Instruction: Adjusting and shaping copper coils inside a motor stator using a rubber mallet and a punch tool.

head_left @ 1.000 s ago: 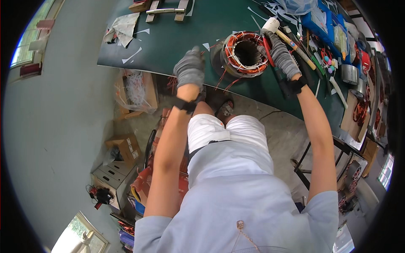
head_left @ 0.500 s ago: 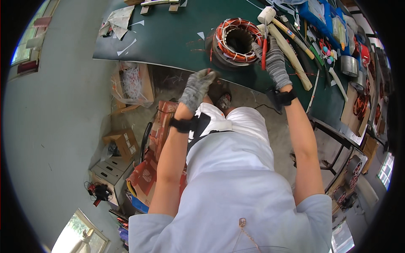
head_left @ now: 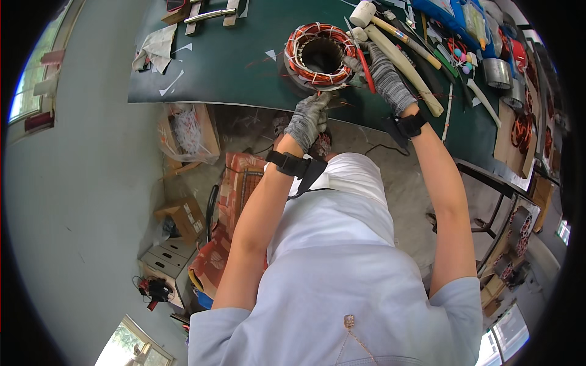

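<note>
A motor stator (head_left: 287,77) stands on the green bench, its ring of copper-coloured windings (head_left: 303,71) tied with white lacing round a dark hollow centre. My left hand (head_left: 309,117), in a grey knit glove, is closed at the stator's near edge. Thin reddish wires (head_left: 343,102) stick out by its fingertips, which appear to pinch them. In the matching glove, my right hand (head_left: 387,79) is closed around red-handled scissors (head_left: 365,68), blades pointing away from me. Its fingertips reach the right side of the windings.
Right of the stator lie a white-headed mallet (head_left: 364,13), a pale wooden handle (head_left: 406,70) and dark rods. Blue bins (head_left: 445,9) and metal cans (head_left: 497,73) stand farther right. A pale cloth (head_left: 155,50) rests at the left. A patterned chair (head_left: 241,177) is below the bench.
My left hand has moved right and forward to the stator's near edge. The scissors in my right hand have tilted, blades leaning left. The whole view has shifted slightly.
</note>
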Demonstrator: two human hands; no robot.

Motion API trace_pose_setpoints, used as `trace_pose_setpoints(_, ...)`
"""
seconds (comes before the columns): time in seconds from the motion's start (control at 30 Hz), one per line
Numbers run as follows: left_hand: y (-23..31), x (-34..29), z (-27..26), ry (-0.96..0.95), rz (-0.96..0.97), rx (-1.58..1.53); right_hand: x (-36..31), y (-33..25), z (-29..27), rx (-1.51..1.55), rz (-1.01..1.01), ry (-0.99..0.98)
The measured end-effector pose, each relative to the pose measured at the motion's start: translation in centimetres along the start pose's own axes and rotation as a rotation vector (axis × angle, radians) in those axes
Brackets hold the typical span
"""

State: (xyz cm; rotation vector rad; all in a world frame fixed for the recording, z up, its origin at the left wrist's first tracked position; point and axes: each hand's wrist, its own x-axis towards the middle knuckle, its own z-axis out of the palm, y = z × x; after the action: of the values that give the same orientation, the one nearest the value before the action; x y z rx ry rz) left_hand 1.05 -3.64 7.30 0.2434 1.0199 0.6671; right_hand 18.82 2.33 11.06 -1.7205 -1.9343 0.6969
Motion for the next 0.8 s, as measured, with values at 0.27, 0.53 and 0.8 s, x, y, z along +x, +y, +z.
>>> trace_pose_setpoints(0.27, -0.5, -0.4, 0.5, 0.039, 0.073, 0.036, -4.5, 0.1, 0.0, 0.23, -0.074, 0.241)
trace_pose_setpoints(0.53, -0.4, -0.6, 1.2, 0.066, 0.079, 0.013, -17.6, -2.5, -2.0, 0.405, -0.149, 0.214)
trace_pose_setpoints(0.8, 0.9, -1.6, 0.8, 0.018, 0.037, 0.103, -18.4, 0.2, -4.8, 0.871, 0.054, 0.714)
